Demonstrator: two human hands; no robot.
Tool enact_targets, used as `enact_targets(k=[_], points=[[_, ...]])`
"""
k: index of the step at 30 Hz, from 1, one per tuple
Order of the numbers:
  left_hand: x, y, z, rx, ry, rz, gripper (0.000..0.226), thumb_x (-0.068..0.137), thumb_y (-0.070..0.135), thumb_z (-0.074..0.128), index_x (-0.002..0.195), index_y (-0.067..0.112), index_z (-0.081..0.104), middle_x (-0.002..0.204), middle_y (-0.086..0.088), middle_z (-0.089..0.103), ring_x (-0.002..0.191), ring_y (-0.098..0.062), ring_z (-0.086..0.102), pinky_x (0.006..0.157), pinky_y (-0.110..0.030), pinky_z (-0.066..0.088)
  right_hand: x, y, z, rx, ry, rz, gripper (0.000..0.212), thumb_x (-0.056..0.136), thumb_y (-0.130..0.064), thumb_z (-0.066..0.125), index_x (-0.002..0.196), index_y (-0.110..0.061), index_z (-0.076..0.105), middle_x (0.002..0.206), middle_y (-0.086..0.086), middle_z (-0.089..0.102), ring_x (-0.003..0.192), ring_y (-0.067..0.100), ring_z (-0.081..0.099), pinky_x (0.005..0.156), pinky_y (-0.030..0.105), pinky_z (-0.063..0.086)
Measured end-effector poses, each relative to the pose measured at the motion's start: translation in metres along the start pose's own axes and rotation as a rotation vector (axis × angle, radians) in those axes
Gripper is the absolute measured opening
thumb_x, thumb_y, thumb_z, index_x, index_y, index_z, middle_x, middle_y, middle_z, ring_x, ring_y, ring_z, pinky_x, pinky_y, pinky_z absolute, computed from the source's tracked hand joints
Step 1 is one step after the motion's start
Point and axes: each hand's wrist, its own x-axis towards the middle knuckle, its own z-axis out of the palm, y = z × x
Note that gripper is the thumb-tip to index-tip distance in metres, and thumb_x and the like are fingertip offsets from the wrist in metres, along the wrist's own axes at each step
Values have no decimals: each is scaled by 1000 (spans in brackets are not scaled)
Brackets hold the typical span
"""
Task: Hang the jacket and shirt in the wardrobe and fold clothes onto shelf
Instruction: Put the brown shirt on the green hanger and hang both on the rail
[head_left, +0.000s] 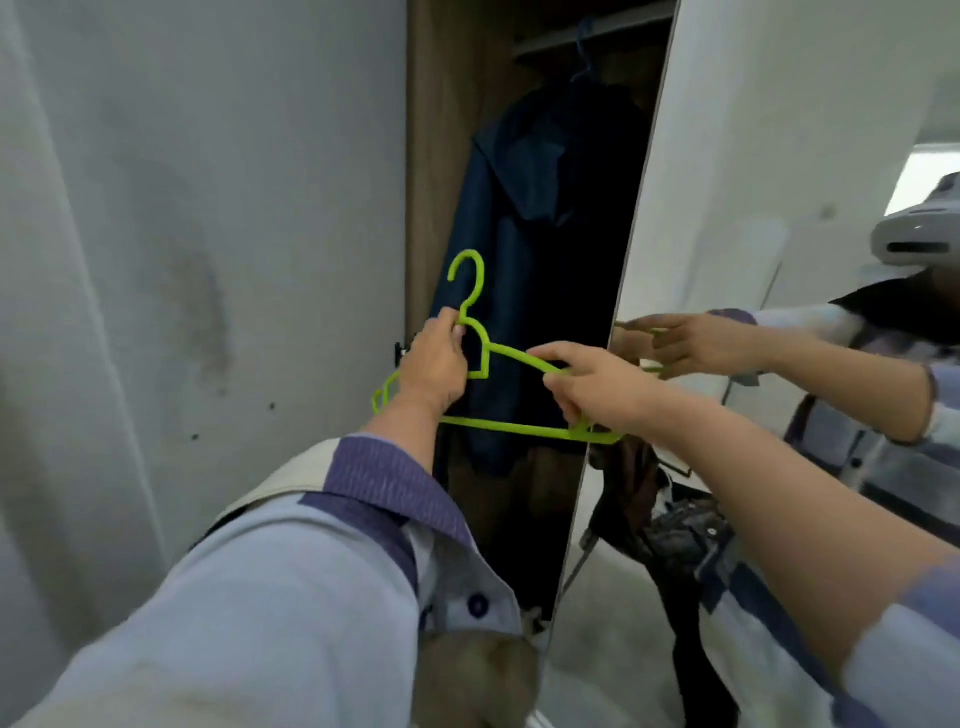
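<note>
A bright green plastic hanger (506, 427) is held in front of the open wardrobe. My left hand (434, 366) grips it at the neck, just under the hook. My right hand (597, 389) pinches its right shoulder arm. Inside the wardrobe a dark blue hooded jacket (524, 249) hangs on a blue hanger (586, 57) from the rail. A light blue and purple shirt (311, 561) is draped over my left forearm.
The wardrobe's mirrored door (779, 208) stands open on the right, its edge close to my right hand, and reflects my arms and a pile of clothes (675, 525). A grey wall (182, 260) fills the left. The wardrobe's wooden side panel (431, 130) borders the opening.
</note>
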Motion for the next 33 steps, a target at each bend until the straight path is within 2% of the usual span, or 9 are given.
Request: enact_targets(k=[4,8,10,12,16,19,26,30,33], points=[[-50,-14,-54,306,35,5,23,103,25,32,106,13,51,107,-15,66,99,-39,59,79,-40,40,7,-1,26,-147,-150,-13,20,100,-15,38,112,-14,54,69,4,56,66,19,54,65,31,45],[-96,-20,-97,492,46,-12,29,103,30,32,118,16,51,109,-16,67,100,-40,61,77,-42,44,23,-28,88,-334,-52,-155,26,99,-38,32,96,-21,52,102,10,62,97,32,56,87,41,46],[-122,-26,-121,523,55,-57,30,103,31,32,122,17,51,113,-15,65,103,-38,61,78,-41,44,19,-50,124,-346,0,-204,34,100,-41,28,103,-18,52,118,16,59,109,36,55,91,45,42],[-150,-34,-150,556,57,-100,32,103,31,32,125,17,51,116,-15,64,105,-37,61,78,-40,44,8,-72,156,-324,33,-234,37,101,-40,26,117,-15,49,125,16,57,115,36,53,93,46,38],[-209,-50,-215,586,31,-226,31,104,31,30,121,13,47,113,-16,63,101,-37,60,70,-38,37,-24,-111,220,-261,33,-357,27,102,-33,29,113,-17,48,116,18,62,110,37,56,89,43,35],[-253,-60,-260,614,34,-321,29,104,29,28,119,11,46,111,-16,63,99,-37,59,68,-35,32,-55,-141,265,-178,-3,-403,22,101,-26,32,111,-22,50,111,13,66,108,36,58,95,45,35],[-348,-88,-342,596,61,-445,26,104,29,31,111,11,49,102,-13,63,90,-32,59,64,-37,38,-130,-202,342,-146,-127,-483,26,99,-13,31,115,-21,49,112,7,65,110,32,56,92,40,30],[-381,-105,-371,568,94,-506,30,104,27,30,105,11,55,96,-11,63,84,-30,59,66,-39,43,-156,-215,378,-115,-142,-486,26,99,-12,27,110,-24,48,105,2,65,106,31,57,92,40,28],[-394,-120,-387,548,176,-616,37,104,31,27,103,8,57,95,-11,62,87,-30,59,73,-40,47,-161,-216,398,-100,-167,-459,30,99,-9,26,113,-25,47,113,-4,64,108,27,55,94,41,27]])
